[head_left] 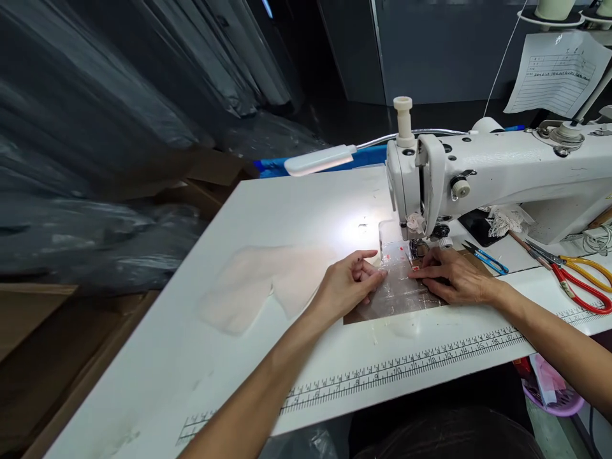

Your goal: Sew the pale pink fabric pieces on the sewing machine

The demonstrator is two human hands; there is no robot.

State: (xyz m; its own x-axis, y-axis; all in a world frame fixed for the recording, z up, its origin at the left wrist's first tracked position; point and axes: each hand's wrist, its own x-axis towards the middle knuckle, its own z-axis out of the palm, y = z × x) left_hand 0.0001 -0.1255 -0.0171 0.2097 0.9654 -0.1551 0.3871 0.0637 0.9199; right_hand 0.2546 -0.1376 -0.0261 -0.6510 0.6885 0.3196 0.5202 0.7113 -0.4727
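Observation:
A white sewing machine stands at the right, its presser foot over a clear plastic plate with small red marks. My left hand is just left of the foot, fingers curled and thumb close to the fingertips; what it pinches, if anything, is too small to make out. Sheer pale pink fabric lies flat on the table and reaches toward that hand. Close to the foot on its right, my right hand has bent fingers drawn together low over the plate. Whatever lies between them is hidden.
Blue thread snips, red-handled scissors and yellow-handled scissors lie right of my right hand. A lamp lights the white table. A printed ruler runs along its front edge. Cardboard boxes stand left.

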